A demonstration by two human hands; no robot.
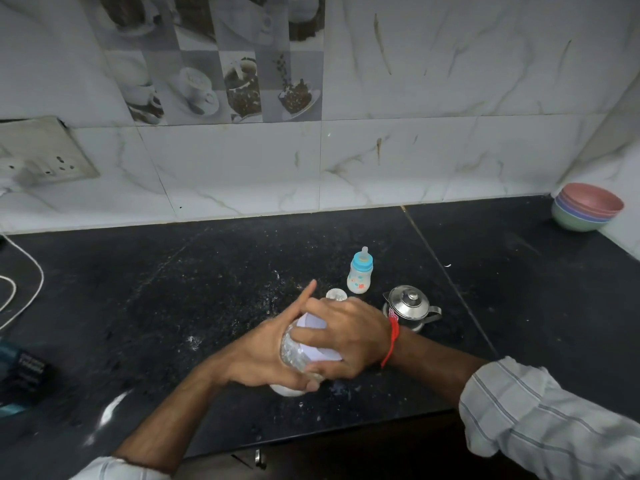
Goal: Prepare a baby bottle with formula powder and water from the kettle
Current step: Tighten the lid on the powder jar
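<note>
Both hands hold a clear jar (294, 356) with a white lid (317, 337), tilted above the black counter. My left hand (266, 355) wraps the jar's body from the left, index finger sticking up. My right hand (349, 336) grips over the lid from the right. A baby bottle (360, 276) with a blue collar and teat stands upright behind the hands. A small steel kettle (410, 308) with its lid on sits to the right of my right wrist. A small clear cap (336, 294) lies beside the bottle. Something white (287, 389) shows under the hands.
Stacked pastel bowls (587, 211) sit in the far right corner. A white cable (20, 282) loops at the left edge, with a dark teal device (17, 375) below it. White powder specks (194, 341) dot the black counter (173, 289). A wall socket (45, 157) is at the left.
</note>
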